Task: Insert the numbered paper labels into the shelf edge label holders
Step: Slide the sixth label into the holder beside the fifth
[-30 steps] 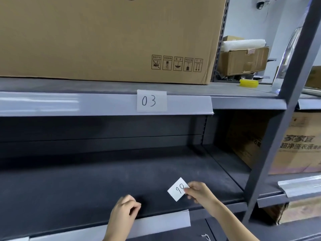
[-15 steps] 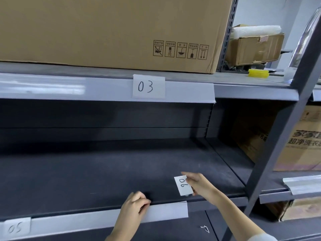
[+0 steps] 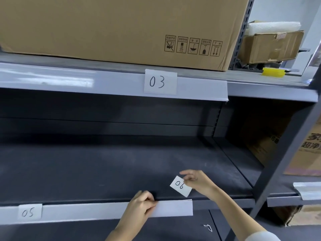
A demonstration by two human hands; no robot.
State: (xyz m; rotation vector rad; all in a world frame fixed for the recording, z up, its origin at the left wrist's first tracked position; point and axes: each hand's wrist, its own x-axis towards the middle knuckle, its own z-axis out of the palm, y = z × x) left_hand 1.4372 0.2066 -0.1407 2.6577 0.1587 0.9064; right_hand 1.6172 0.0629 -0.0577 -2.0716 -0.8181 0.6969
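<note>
- My right hand [image 3: 198, 181], in the lower centre-right of the frame, pinches a small white paper label marked "06" [image 3: 181, 186] by its right edge between thumb and fingertips; the other fingers are loosely curled.
- My left hand [image 3: 141, 206], at the lower centre, has its fingers curled onto the top edge of the lower label holder [image 3: 172, 207], a pale strip along the front of the lower shelf [image 3: 104, 167]; the fingertips grip the strip's lip.
- Half a second ago the "06" label stood nearly upright on its short side; now it is turned so the digits read almost level, tilted down to the right, and it sits a little lower and closer to the strip.
- My view has also dipped since then: more of the "05" label [image 3: 29, 212] shows at the lower left.
- The "06" label hangs just above the right end of the lower holder, not yet in it, just to the right of my left hand and apart from it.
- A "03" label [image 3: 160, 82] sits in the upper label holder [image 3: 69, 80] at the upper centre, beneath a large cardboard box [image 3: 112, 25].
</note>
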